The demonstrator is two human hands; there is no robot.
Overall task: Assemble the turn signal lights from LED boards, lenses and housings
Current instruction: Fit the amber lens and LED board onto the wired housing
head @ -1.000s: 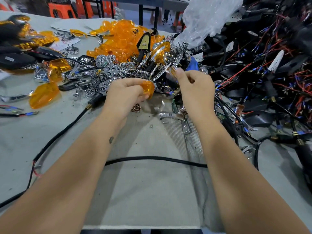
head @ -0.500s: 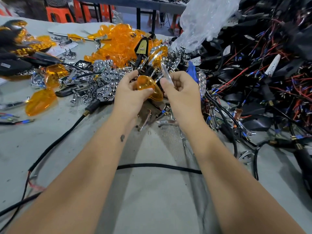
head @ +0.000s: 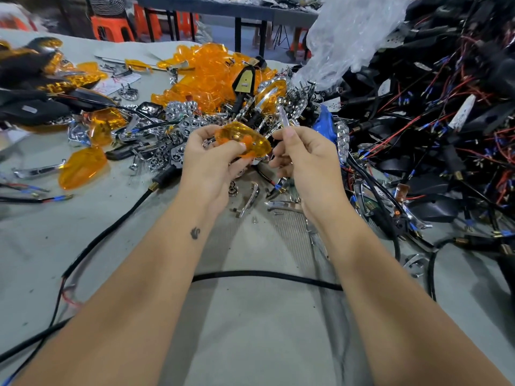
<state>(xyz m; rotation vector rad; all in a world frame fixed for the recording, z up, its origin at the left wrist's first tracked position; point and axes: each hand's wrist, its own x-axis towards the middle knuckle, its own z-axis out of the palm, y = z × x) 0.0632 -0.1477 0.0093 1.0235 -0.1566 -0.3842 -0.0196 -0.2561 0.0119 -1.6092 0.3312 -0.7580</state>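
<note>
A loose amber lens (head: 80,169), glossy and teardrop-shaped, lies flat on the grey cloth table (head: 250,330) at far left. Further in, the left hand (head: 207,160) pinches another translucent orange lens (head: 245,139) between thumb and fingertips, held above the table. Just beside it, the right hand (head: 305,160) has its fingers curled round a slim, shiny chrome strip (head: 284,117) that points upward. Compared with half a second ago, both hands sit a little higher and the lens is tilted flatter, its domed face more toward the camera. Behind the hands a heap of orange lenses (head: 206,76) and chrome reflector pieces (head: 178,123) crowds the table, with crinkled clear plastic (head: 351,37) further right. A tangle of black housings with red and blue wires (head: 434,129) fills the right side. A black cable (head: 264,275) runs across the cloth under both forearms.
</note>
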